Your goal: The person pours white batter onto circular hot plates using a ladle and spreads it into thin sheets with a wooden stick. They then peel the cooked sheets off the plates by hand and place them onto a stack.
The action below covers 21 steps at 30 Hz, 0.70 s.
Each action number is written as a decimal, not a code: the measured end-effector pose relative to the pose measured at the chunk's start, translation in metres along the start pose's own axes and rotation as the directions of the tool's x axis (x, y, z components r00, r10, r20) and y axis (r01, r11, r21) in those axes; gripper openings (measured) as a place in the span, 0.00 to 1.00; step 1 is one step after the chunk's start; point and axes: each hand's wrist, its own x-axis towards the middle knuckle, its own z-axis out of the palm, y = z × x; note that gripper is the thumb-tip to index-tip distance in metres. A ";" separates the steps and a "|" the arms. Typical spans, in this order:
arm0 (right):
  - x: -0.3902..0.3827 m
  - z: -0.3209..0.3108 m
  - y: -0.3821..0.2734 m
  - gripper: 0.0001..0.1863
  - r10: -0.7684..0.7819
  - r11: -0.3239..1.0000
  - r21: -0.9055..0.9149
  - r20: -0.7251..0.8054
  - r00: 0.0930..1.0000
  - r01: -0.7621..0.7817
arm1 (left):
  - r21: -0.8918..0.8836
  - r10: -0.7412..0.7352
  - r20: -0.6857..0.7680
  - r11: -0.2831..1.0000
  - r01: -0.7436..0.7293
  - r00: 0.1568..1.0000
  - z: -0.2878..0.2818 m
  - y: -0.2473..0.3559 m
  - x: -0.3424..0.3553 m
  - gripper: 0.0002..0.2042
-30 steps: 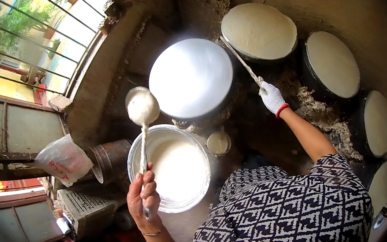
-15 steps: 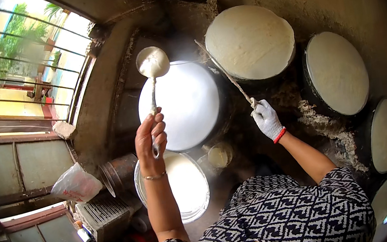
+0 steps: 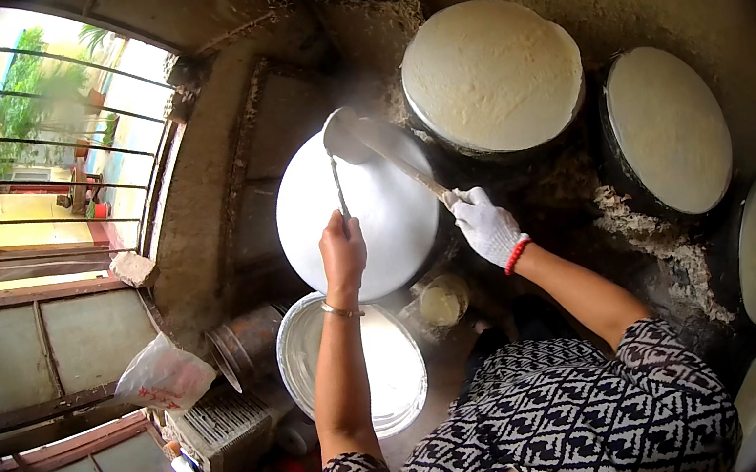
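My left hand (image 3: 343, 256), bare with a bracelet on the wrist, is closed round the handle of a ladle (image 3: 344, 139). The ladle's bowl is tipped over the far part of a round, bright white surface (image 3: 328, 229) on a dark pot. In a white knitted glove, my right hand (image 3: 487, 227) grips a thin stick (image 3: 415, 174) that slants up and left. The stick's far end reaches the ladle's bowl; whether they touch, I cannot tell. Below my left hand stands a white bucket (image 3: 403, 360) of white liquid, its left part behind my forearm.
Several pots with pale round tops, such as the far one (image 3: 491, 75) and the right one (image 3: 670, 130), curve along the wall. A small container (image 3: 444, 301) stands beside the bucket. To the left are a metal can (image 3: 245, 346), a plastic bag (image 3: 164, 373) and a barred window (image 3: 49, 159).
The ladle, earlier held up with pale batter in it, has moved right and tipped over the white surface. My right hand has shifted left, bringing the stick's end to the ladle.
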 end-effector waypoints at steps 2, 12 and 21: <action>-0.004 -0.021 -0.016 0.09 0.057 0.990 -0.139 0.134 0.989 -0.038 | 0.346 0.354 -0.057 0.884 -0.314 0.933 0.001 -0.025 -0.003 0.05; -0.047 0.009 -0.043 0.09 0.183 0.945 0.285 -0.058 0.981 -0.159 | -0.153 0.247 -0.451 0.925 -0.347 0.858 -0.131 0.022 -0.008 0.07; 0.006 0.074 -0.077 0.07 0.123 0.979 0.179 -0.148 0.981 -0.096 | -0.724 -0.101 0.237 0.644 0.245 0.966 -0.142 -0.053 -0.039 0.11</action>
